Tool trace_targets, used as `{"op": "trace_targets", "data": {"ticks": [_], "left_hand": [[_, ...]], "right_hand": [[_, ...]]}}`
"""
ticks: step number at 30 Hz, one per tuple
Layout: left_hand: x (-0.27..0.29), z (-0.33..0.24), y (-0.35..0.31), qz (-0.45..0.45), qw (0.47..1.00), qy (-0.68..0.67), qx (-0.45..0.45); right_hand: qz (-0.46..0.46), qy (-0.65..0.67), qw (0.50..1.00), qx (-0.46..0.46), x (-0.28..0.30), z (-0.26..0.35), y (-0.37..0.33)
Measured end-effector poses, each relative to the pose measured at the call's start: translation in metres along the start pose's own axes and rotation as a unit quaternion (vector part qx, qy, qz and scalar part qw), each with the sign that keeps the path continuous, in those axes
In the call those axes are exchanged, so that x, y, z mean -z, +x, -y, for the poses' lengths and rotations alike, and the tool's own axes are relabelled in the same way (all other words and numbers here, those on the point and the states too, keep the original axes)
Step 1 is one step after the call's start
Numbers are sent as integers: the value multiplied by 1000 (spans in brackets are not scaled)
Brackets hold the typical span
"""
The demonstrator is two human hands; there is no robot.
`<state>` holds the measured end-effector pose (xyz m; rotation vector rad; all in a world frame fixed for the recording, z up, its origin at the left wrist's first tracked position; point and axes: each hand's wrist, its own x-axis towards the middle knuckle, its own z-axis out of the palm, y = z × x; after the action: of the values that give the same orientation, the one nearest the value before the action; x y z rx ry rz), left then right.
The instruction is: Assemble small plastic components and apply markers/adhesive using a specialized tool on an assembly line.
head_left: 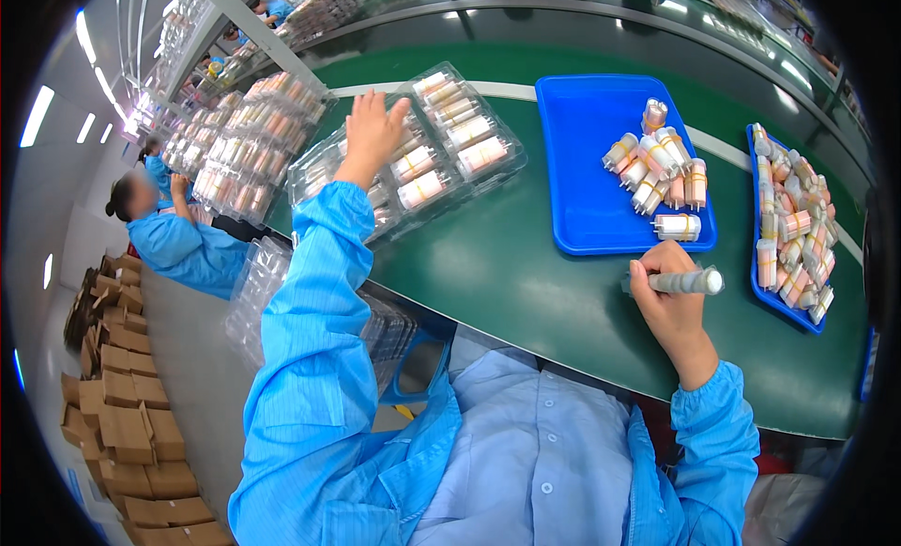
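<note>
My left hand (371, 135) lies over a clear plastic blister tray (481, 182), its fingers stretched out and apart. Rows of pale pink and white cylinders (420, 189) with yellow bands fill the tray's pockets. Near the table's front edge, my right hand (671, 297) is closed around a thick grey cylinder (690, 282) with a white round end, held like a pen. Clear film seems to wrap it; its kind I cannot make out. Just beyond that hand is a blue tray (577, 180) with a loose pile of banded cylinders (657, 166) at its right side.
Another blue tray (754, 222), heaped with similar cylinders, stands at the right. Stacked filled blister trays (249, 147) rise at the far left, with empty clear trays (258, 302) below them. A person in blue (183, 236) works there. Cardboard boxes (131, 424) line the floor.
</note>
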<state>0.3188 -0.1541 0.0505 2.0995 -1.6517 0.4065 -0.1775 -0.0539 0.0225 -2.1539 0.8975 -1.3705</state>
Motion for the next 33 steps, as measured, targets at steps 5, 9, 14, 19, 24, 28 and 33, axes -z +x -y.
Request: {"op": "trace_targets", "data": {"ticks": [5, 9, 14, 19, 24, 28, 33], "left_hand": [[2, -26, -4, 232, 970, 28, 62], [2, -56, 0, 112, 991, 65, 26], [26, -229, -32, 52, 906, -318, -275], [-10, -327, -60, 11, 829, -290, -477], [-7, -316, -73, -13, 874, -316, -368], [40, -289, -130, 61, 857, -458, -226], [43, -278, -210, 137, 847, -475, -195]], "right_hand": [[7, -5, 1000, 22, 1, 1, 0], [5, -20, 1000, 21, 1, 0, -1], [37, -5, 999, -9, -3, 3, -3], [23, -19, 1000, -9, -3, -7, -4], [0, 24, 998, -59, 5, -9, 0], [-87, 111, 988, -66, 17, -4, 8], [-94, 137, 981, -100, 23, 5, 8]]}}
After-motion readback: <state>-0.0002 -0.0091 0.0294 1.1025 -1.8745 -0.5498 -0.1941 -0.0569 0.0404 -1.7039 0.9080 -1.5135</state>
